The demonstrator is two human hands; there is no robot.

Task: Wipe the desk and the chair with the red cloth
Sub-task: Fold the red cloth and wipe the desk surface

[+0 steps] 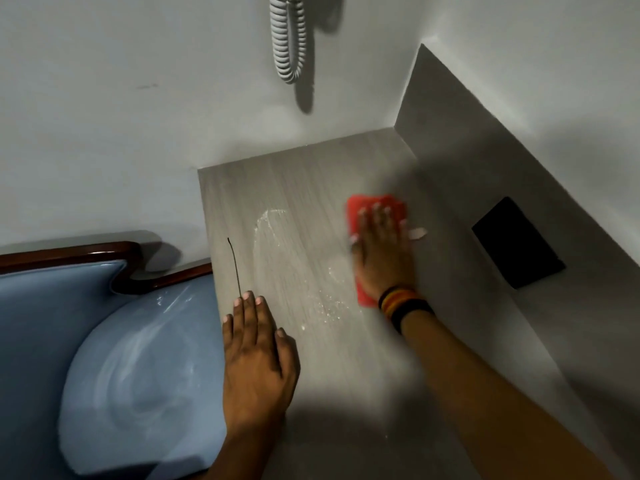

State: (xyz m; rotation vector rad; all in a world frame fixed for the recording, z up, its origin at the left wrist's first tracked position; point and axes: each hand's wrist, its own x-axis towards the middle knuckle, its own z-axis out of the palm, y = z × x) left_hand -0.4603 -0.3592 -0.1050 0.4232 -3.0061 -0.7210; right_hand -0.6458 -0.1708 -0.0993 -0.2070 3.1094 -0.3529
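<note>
A grey wood-grain desk (304, 188) fills the middle of the view, with smears of white powder (273, 230) across its top. My right hand (381, 251) lies flat on the red cloth (363, 206) and presses it to the desk's right part; the hand is blurred. A small white scrap (417, 233) lies just right of that hand. My left hand (256, 355) rests flat with fingers spread on the desk's left edge and holds nothing. The blue upholstered chair (104, 358) with a dark wood frame stands at the left, against the desk, with white streaks on its seat.
A thin dark line (234, 265) runs along the desk near its left edge. A black rectangular panel (517, 242) is set in the grey side wall at right. A coiled grey cord (287, 39) hangs on the white wall behind the desk.
</note>
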